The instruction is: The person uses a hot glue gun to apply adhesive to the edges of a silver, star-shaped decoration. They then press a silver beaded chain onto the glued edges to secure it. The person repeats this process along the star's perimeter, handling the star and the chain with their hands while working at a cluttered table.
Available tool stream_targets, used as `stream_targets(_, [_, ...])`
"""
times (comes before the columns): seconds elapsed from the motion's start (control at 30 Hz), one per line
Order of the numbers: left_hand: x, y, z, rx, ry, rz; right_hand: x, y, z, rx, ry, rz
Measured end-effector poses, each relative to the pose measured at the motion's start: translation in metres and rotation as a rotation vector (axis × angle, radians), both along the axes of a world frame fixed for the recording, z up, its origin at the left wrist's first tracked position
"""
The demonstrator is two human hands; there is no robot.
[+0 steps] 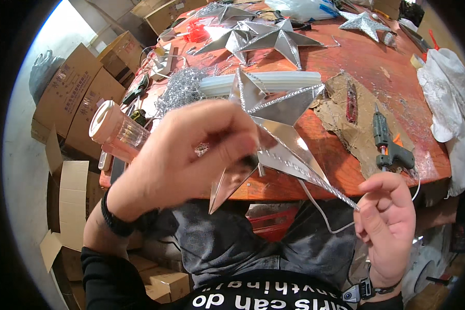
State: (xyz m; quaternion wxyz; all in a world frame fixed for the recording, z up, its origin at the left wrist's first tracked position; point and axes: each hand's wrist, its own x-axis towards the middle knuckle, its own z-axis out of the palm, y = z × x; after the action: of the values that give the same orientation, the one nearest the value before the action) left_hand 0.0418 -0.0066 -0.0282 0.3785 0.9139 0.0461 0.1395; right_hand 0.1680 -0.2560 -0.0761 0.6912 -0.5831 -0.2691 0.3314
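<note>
A shiny silver five-pointed star (pixel 284 155) is tilted over the table's front edge, with a sparkling trim along its ridges. My right hand (pixel 385 222) pinches the tip of its lower right point between thumb and fingers. Over the star's left side, my left hand (pixel 201 150) is closed, thumb and bent fingers drawn together near the middle ridge. Whatever lies between those fingertips is hidden, and that hand is slightly blurred. It also covers part of the star.
Finished-looking silver stars (pixel 274 41) lie at the back of the red table (pixel 367 62). A glue gun (pixel 390 144) and a red utility knife (pixel 351 103) rest on torn cardboard (pixel 330 88). Left stand a pinkish bottle (pixel 116 129), silver tinsel (pixel 181 90) and cardboard boxes (pixel 70 98).
</note>
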Motion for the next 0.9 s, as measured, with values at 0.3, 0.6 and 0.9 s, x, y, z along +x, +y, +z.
stream_targets(0.3, [0.032,0.038,-0.013,0.135,0.197,0.129,0.004,0.022,-0.014,-0.136,-0.347,-0.085])
stream_targets(0.6, [0.042,0.053,-0.007,0.114,0.355,0.083,0.011,0.024,-0.014,-0.153,-0.428,-0.072])
stream_targets(0.9, [0.037,0.065,-0.017,-0.096,0.198,0.103,0.013,0.026,-0.013,-0.159,-0.347,-0.043])
